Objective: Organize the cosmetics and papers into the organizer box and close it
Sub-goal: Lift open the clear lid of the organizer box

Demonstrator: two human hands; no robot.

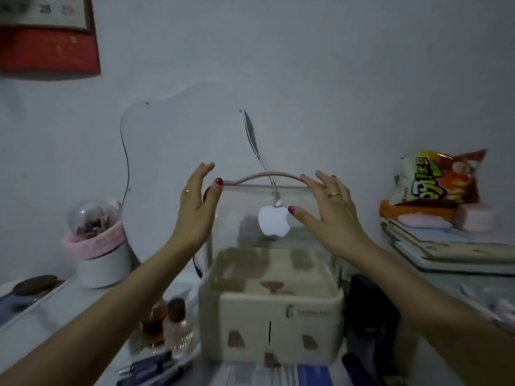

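Two bare forearms reach up from the bottom corners toward a cream organizer box [274, 321] standing at the middle of the white table [83, 296]. Nearest the camera, printed papers [273, 374] lie flat just in front of the box, with dark blue pens [150, 367] to their left. Beside the box's left wall stand two small bottles [172, 327], one amber, one clear with a brown cap; a dark blurred object [367, 310] sits just to the box's right. The box's clear lid [264, 218] stands raised, a pink handle [262, 177] arching across its top edge. The left hand [196, 207] is at the lid's left edge with fingers held together and upright, thumb tip touching the handle's left end. The right hand [330, 210] is spread, fingertips on the handle's right end and thumb against the clear panel beside a white apple-shaped sticker [273, 220]. Neither hand is closed around anything. Farther left, a white pot with a pink band [97, 252] holds blurred brushes. Farther right, a stack of books [451, 246] carries an orange snack bag [437, 179]. Against the wall behind leans a wavy-edged mirror [172, 162], and a red calendar [47, 34] hangs at upper left
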